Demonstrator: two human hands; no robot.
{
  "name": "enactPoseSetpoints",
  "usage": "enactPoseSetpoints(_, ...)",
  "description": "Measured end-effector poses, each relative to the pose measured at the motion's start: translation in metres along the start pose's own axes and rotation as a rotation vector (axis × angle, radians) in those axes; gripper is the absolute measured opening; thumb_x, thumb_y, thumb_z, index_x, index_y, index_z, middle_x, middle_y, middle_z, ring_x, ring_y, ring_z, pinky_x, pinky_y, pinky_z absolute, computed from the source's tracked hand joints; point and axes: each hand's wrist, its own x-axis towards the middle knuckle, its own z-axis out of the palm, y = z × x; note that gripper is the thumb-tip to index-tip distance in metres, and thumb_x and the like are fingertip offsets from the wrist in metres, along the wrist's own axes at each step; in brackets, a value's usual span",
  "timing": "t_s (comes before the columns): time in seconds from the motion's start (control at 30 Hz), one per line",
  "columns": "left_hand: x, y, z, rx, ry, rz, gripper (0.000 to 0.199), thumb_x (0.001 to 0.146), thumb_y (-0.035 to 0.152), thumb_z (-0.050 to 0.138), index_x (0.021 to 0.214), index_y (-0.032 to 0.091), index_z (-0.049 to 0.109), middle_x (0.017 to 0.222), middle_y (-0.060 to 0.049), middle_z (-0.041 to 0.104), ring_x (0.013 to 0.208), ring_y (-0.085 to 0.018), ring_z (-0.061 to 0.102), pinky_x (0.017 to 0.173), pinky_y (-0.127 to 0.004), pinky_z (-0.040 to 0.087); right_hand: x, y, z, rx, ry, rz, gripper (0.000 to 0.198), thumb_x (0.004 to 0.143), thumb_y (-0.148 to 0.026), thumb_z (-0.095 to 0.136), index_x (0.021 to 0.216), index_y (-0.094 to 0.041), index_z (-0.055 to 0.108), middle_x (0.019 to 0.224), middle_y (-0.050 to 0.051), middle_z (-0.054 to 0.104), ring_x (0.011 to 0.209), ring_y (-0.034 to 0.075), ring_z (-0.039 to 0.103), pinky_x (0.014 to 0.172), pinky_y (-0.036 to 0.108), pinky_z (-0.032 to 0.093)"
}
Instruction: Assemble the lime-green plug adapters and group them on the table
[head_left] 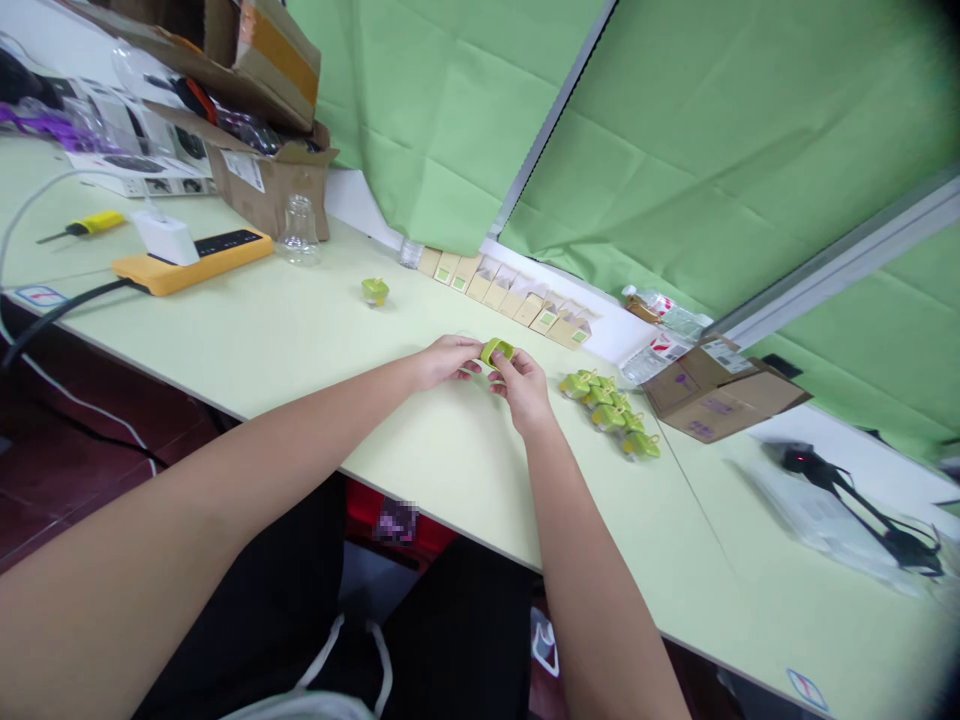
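A small lime-green plastic cap [491, 345], hollow and ring-like, is held above the table between my two hands. My right hand [527, 390] grips it with the thumb pressed to its near side. From the left, my left hand [444, 362] pinches its edge with closed fingers; part of that grip is hidden. Several similar green-topped pieces with clear bottoms [611, 410] stand grouped to the right of my right hand. Another single green-topped piece [375, 291] sits farther back on the left.
Small cardboard boxes [499, 290] line the wall. Clear plastic bottles [660, 345] and a cardboard carton [720, 390] are at the right. On the left are a yellow power strip [217, 262], a screwdriver [94, 224], a clear jar [299, 235] and an open cardboard box [262, 185].
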Motion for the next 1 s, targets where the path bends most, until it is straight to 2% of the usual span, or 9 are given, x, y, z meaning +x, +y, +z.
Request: enactPoseSetpoints(1.0,-0.0019,0.001,0.0011,0.003,0.001,0.001,0.026,0.069,0.03,0.08,0.086,0.012,0.071,0.084,-0.006,0.066,0.067,-0.011,0.059,0.063,-0.026,0.045,0.0015,0.0027,-0.0007,-0.007,-0.012,0.0,0.042,0.063,-0.054,0.08,0.086,-0.022,0.065,0.081,-0.002,0.062,0.062,0.01,0.057,0.051,0.022,0.048)
